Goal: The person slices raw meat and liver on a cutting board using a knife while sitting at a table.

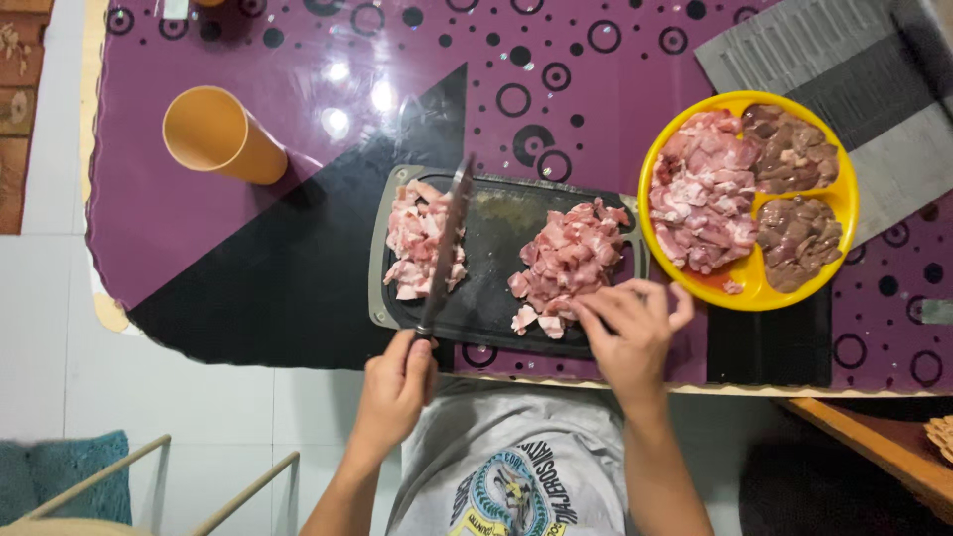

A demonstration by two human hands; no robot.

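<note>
Left hand [395, 382], fingers clamped on one knife [445, 243]. Right hand [630, 328], fingers spread apart, touching meat pile [568, 260]. Two meat piles on one cutting board [496, 223]; one yellow plate [844, 199]; one orange cup [218, 134].

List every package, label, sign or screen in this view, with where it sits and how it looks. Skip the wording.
No packages, signs or screens in view.
Printed emblem: on the chest of the person's grey shirt, bottom centre; a round design in blue, yellow and dark tones ringed by curved lettering.
</note>
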